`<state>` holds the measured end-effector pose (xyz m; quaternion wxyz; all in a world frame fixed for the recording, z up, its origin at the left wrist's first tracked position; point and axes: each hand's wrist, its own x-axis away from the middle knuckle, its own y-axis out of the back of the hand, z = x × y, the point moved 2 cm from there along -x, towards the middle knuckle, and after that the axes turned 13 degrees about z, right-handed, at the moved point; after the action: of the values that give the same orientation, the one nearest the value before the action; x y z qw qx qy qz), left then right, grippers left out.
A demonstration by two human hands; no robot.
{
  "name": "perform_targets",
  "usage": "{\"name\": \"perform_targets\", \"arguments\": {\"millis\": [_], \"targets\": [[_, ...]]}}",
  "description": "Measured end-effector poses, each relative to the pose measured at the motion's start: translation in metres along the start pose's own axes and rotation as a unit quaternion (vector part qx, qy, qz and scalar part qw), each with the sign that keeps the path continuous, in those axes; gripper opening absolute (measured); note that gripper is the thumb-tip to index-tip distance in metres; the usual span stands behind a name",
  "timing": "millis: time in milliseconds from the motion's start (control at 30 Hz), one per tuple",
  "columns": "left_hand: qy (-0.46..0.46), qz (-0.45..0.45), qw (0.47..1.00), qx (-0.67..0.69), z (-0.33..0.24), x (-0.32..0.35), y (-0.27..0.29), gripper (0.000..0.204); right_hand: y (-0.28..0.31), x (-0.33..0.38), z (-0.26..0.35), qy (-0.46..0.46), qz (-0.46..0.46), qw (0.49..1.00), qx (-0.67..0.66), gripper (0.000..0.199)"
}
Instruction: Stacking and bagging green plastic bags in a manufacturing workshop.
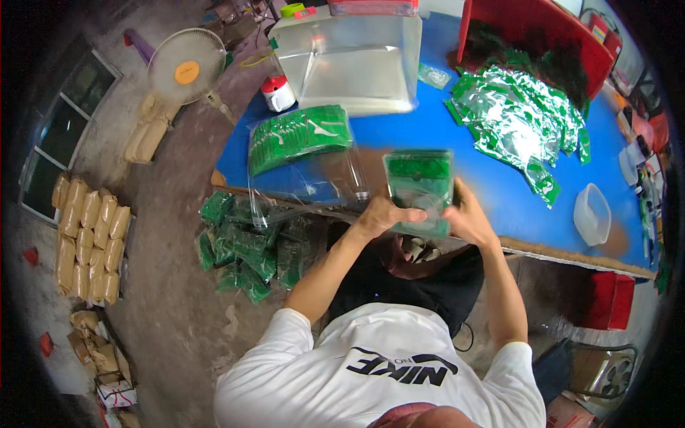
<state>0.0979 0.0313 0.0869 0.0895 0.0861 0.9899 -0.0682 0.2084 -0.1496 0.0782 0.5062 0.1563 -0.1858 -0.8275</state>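
Observation:
A stack of green packets (419, 175) with clear lower parts is gripped between my two hands at the table's front edge. My left hand (385, 216) closes on its lower left side, the thumb lying across the front. From the right, my right hand (467, 217) wraps the lower right edge. Left of the stack lies a fanned row of green packets (300, 135), with a large clear plastic bag (308, 187) spread around its near side. I cannot tell whether that row is inside the bag. A loose heap of green and silver packets (517, 118) lies to the right.
The blue table (457, 135) carries a block of clear plastic sheets (349, 68), a red-and-white container (277, 94), a red bin (539, 39) and a white plastic tub (591, 214). Filled green bags (250, 250) lie on the floor at left, near a fan (187, 68) and stacked brown packages (91, 239).

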Motion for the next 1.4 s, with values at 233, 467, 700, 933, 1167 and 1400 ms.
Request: {"name": "perform_targets", "arguments": {"millis": [233, 467, 700, 933, 1167, 1400], "targets": [[-0.032, -0.019, 0.989, 0.146, -0.005, 0.009, 0.0, 0.062, -0.022, -0.004, 0.005, -0.183, 0.007, 0.899, -0.398, 0.093], [0.065, 0.017, 0.976, -0.205, 0.003, -0.012, -0.021, 0.073, 0.012, 0.03, 0.029, 0.025, -0.048, 0.995, -0.08, 0.102], [0.036, -0.034, 0.982, -0.183, 0.031, 0.028, 0.02, 0.111, -0.03, 0.017, 0.008, 0.009, -0.012, 0.987, -0.162, 0.1], [-0.008, -0.006, 0.97, 0.242, 0.074, -0.006, -0.046, 0.095, -0.014, 0.056, 0.031, 0.074, -0.284, 0.879, -0.375, 0.089], [0.042, -0.139, 0.965, 0.219, 0.069, -0.013, -0.056, 0.072, -0.037, 0.048, 0.035, 0.004, -0.236, 0.857, -0.458, 0.101], [0.01, 0.035, 0.968, -0.247, -0.013, -0.005, -0.03, 0.072, 0.017, 0.077, 0.095, 0.037, -0.322, 0.885, 0.334, 0.127]]}}
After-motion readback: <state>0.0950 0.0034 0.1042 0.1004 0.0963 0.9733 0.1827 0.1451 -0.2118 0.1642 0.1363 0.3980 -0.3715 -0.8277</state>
